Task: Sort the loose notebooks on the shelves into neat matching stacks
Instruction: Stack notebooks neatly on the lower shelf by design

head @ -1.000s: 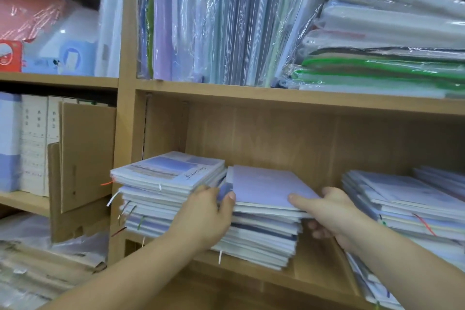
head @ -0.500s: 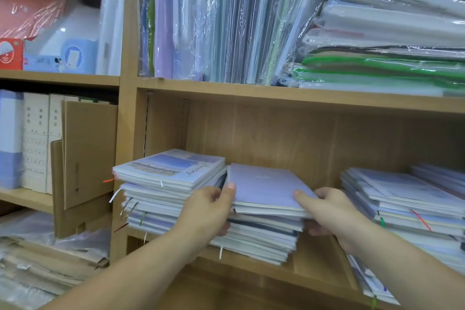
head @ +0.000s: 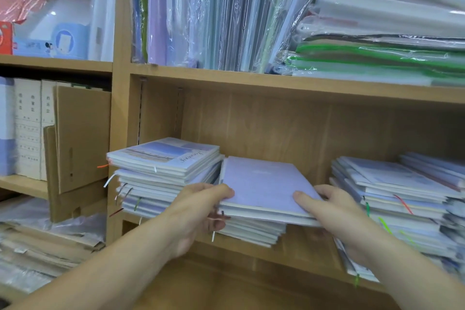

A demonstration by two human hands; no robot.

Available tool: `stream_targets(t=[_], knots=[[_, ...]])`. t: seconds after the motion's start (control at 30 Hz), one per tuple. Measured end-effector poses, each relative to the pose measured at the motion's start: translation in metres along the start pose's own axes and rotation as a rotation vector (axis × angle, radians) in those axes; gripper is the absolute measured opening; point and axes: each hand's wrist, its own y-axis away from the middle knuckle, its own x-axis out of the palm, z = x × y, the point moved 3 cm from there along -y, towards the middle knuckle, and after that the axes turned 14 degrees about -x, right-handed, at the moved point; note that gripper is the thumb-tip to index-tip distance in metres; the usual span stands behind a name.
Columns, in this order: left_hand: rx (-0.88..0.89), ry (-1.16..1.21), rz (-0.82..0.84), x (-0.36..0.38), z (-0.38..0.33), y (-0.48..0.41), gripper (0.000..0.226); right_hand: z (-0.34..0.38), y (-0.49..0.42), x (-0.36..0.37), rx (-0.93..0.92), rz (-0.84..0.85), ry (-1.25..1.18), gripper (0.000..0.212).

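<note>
lilac notebooks (head: 261, 184), one bundle, gripped by left hand (head: 198, 211) and right hand (head: 334, 209).

I make out one cursive word, apparently "Scenery", on the top notebook (head: 166, 156) of the left stack (head: 151, 191). White boxes (head: 30, 128) left of that stack bear printed characters — too blurred to read.

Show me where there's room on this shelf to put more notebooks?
One bare patch of shelf board lies between the middle stack and the right stack; the right grip, holding the purple notebook pile, partly fills it. The left stack touches the middle one, no gap. The shelf above is packed with wrapped folders.
</note>
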Motion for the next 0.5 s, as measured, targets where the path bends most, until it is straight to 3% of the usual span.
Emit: stream_targets(t=[0.1,0.23,0.4,0.5], knots=[[-0.008,-0.024,0.027,0.003,-0.011,0.001,0.055,-0.001,-0.007,-0.005,0.078,0.050,-0.086,0.029],[0.131,-0.185,0.067,0.006,0.000,0.022,0.051,-0.005,0.016,-0.004,-0.042,0.073,-0.077,0.027],[0.305,-0.316,0.029,0.001,0.034,0.043,0.043,-0.018,0.063,0.000,-0.224,0.050,-0.067,0.086],[0.360,-0.401,-0.015,0.005,0.064,0.051,0.047,-0.031,0.089,0.006,-0.206,0.027,0.051,0.090]])
